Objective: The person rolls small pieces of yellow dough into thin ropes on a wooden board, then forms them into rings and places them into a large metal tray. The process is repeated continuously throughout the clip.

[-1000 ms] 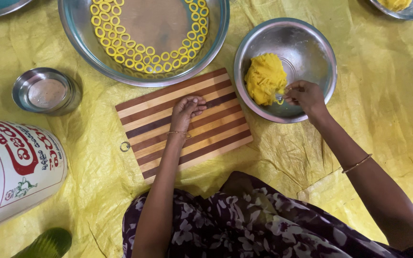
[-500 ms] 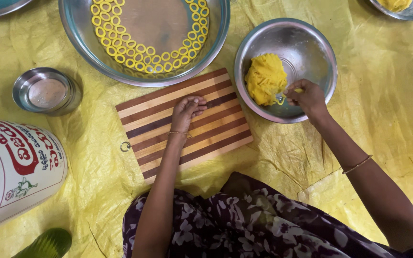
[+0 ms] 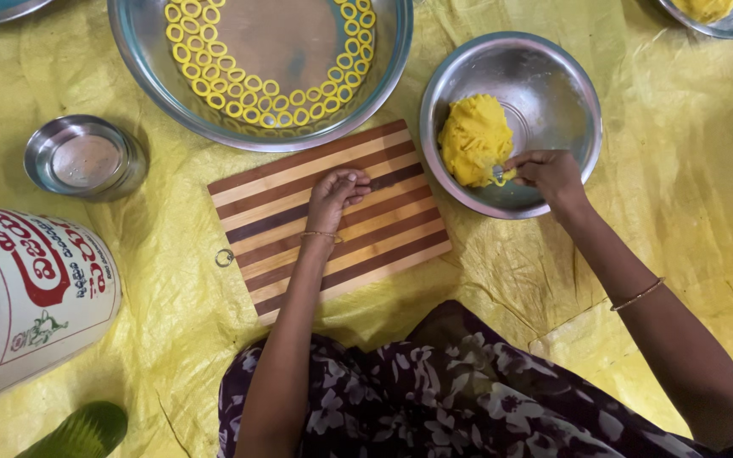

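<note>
On crinkled yellow plastic sheet (image 3: 689,178), striped wooden board (image 3: 383,229) under loosely curled, empty left hand (image 3: 337,191), right hand (image 3: 549,174) pinching soft yellow dough (image 3: 472,140) in right steel bowl (image 3: 553,85), open sheet beyond rim.

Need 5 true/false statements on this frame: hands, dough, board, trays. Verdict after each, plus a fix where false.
1. The right hand pinches at the yellow dough in the steel bowl. True.
2. The left hand rests on bare yellow sheet. False: it rests on the striped cutting board.
3. Yellow dough rings line the large round tray. True.
4. The small steel cup holds dough rings. False: only a pale, flat surface shows inside.
5. The left hand grips a knife. False: it is loosely curled, with no tool visible.
</note>
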